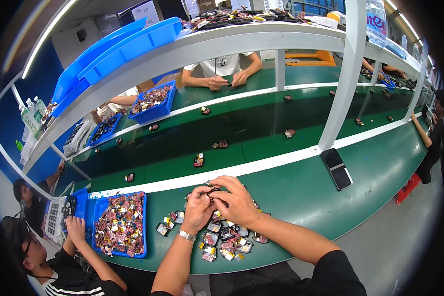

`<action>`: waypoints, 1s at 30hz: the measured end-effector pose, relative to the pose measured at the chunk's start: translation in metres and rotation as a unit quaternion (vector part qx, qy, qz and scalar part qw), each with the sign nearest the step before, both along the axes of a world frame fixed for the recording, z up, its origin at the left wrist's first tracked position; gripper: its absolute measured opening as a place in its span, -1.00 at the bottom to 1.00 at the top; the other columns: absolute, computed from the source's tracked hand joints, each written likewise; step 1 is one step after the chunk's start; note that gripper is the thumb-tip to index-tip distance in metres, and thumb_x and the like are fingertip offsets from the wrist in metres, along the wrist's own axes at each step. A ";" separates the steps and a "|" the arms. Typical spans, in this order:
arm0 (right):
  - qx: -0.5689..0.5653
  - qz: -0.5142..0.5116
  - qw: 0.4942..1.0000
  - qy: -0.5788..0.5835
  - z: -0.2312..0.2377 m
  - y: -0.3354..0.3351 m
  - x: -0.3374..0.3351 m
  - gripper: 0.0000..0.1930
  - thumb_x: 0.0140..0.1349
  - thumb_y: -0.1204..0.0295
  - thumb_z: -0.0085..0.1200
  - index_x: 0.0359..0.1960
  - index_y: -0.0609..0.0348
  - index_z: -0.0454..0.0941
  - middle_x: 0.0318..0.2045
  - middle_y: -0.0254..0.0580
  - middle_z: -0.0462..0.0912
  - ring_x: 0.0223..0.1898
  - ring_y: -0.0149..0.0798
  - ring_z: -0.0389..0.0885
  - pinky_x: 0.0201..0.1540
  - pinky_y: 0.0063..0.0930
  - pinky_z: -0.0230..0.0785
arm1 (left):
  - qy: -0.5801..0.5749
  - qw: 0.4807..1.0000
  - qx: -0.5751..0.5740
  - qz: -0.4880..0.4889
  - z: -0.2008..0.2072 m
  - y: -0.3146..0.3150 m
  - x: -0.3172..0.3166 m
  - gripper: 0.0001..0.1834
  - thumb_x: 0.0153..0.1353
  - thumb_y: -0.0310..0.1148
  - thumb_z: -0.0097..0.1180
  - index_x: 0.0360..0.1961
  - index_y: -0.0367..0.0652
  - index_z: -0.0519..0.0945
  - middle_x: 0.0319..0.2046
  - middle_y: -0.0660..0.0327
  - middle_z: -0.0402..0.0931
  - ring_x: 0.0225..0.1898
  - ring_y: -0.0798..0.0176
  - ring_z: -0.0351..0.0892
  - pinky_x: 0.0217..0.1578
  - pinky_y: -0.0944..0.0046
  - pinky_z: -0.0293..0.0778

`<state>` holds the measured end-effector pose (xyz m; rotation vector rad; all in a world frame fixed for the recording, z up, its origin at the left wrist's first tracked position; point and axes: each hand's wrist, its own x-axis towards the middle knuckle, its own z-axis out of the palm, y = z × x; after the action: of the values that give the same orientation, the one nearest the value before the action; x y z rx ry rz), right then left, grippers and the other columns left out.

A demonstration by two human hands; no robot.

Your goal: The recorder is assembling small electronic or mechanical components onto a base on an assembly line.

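Both hands meet over the near edge of the green worktable (301, 207), in front of my body. My left hand (198, 211), with a metal-banded watch on its wrist, pinches a small black piece (213, 192). From the other side, the fingers of my right hand (238, 203) close on the same piece. Its exact kind is partly hidden by the fingers. Just below the hands lies a loose pile of small electronic assemblies (227, 241), with black casings, reddish boards and silver or yellow parts. A few more of them (170, 220) lie left of my left wrist.
A blue bin (145, 232) heaped with reddish assemblies stands left, beside a co-worker's hands (76, 229). Beyond a white rail (261, 169), a dark green conveyor belt (251, 129) carries scattered assemblies. A black phone (336, 168) lies right, near a white shelf post (344, 79). Another person's hands (227, 81) are opposite.
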<state>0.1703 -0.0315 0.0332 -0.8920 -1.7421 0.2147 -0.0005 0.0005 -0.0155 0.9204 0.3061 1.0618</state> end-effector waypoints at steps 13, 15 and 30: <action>-0.017 -0.008 0.999 -0.031 -0.002 0.003 0.005 -0.75 -0.01 0.59 0.21 -0.23 0.16 0.60 -0.11 -0.15 0.54 -0.05 -0.07 0.52 -0.05 -0.28 0.45 | 0.046 0.998 -0.034 0.041 0.006 -0.002 0.003 -0.68 0.41 -0.47 -0.10 0.16 -0.16 0.33 0.02 0.09 0.50 -0.03 0.23 0.56 0.05 0.14 0.54; 0.030 -0.018 0.998 -0.050 0.000 0.004 0.005 -0.80 -0.02 0.60 0.18 -0.30 0.19 0.58 -0.22 -0.23 0.52 -0.14 -0.14 0.53 -0.18 -0.31 0.48 | 0.048 0.998 -0.034 0.033 0.005 -0.001 0.000 -0.69 0.41 -0.46 -0.10 0.15 -0.15 0.34 0.02 0.10 0.50 -0.02 0.24 0.56 0.05 0.14 0.54; 0.038 -0.072 0.991 -0.109 -0.003 0.005 -0.002 -0.81 -0.02 0.56 0.24 -0.31 0.17 0.62 -0.30 -0.24 0.53 -0.24 -0.18 0.56 -0.28 -0.38 0.50 | 0.072 0.995 -0.047 0.046 0.008 -0.004 0.003 -0.69 0.38 -0.47 -0.07 0.13 -0.16 0.34 -0.07 0.17 0.53 -0.04 0.25 0.56 0.03 0.15 0.55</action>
<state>0.1686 -0.0267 0.0301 -1.0116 -1.8636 -0.0462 0.0030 -0.0030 -0.0073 0.9056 0.5184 1.0581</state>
